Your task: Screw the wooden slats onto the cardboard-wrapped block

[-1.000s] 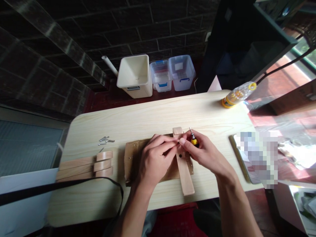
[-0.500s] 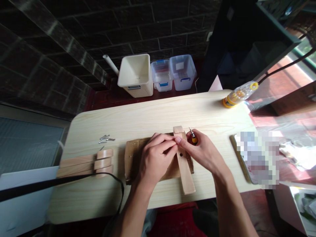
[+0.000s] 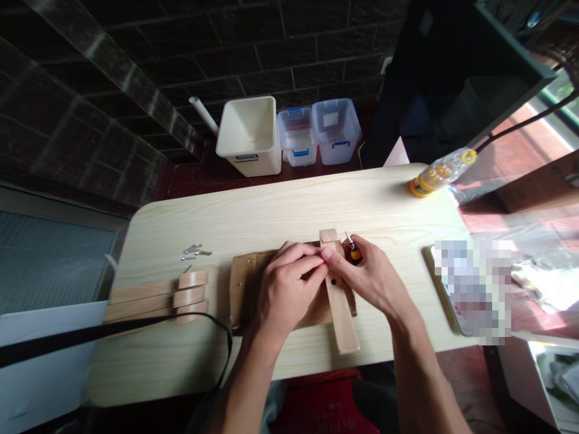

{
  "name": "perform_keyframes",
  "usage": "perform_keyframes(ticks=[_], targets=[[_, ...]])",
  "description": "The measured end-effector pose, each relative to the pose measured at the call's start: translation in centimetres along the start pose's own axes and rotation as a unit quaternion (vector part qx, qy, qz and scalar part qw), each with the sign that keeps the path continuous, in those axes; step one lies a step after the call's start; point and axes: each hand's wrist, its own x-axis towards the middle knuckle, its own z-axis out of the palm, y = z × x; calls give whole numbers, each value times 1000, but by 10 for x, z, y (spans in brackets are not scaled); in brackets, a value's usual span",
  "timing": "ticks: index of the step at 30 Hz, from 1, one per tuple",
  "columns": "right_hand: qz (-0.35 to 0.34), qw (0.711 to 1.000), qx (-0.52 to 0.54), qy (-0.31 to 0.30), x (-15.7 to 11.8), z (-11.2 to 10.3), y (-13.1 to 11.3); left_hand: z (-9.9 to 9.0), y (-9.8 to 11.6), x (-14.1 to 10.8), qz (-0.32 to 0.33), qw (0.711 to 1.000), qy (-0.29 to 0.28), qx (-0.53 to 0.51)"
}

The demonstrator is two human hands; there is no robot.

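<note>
A wooden piece with a dark hole (image 3: 342, 322) and a curved top end lies across a brown cardboard pad (image 3: 244, 283). My left hand (image 3: 289, 286) reaches over the pad, its fingertips pinched together on the wood above the hole; whatever they hold is too small to make out. My right hand (image 3: 373, 271) meets it there with thumb and forefinger. A small screwdriver (image 3: 355, 253) with a yellow and black handle is tucked in that hand, its metal tip pointing up and away.
Several metal screws (image 3: 195, 251) lie at the left, above a few similar wooden pieces (image 3: 190, 295). A black strap (image 3: 136, 325) crosses the table's (image 3: 271, 211) left part. A clear bottle (image 3: 441, 173) stands at the back right, a phone (image 3: 452, 292) at the right edge. Bins (image 3: 248, 129) stand behind.
The view has shifted very slightly. Both hands, the screwdriver and the wooden piece keep nearly the same places.
</note>
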Motion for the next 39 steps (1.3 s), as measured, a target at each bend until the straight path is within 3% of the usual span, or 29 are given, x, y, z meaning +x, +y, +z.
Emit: perform_keyframes(ticks=[10,16,24,31,39], targets=[[-4,995,-98,23,0,2,0,0,0,0,-8,1000,-1,-3],[-29,999,-12,14,-1,5,2,0,0,0,-6,1000,-2,0],[-8,996,88,23,-1,13,5,0,0,0,-3,1000,5,-7],[-31,999,27,-3,-4,8,6,-1,-1,0,-4,1000,-3,-24],[-24,998,63,2,-2,10,6,0,-2,-2,-8,1000,9,-20]])
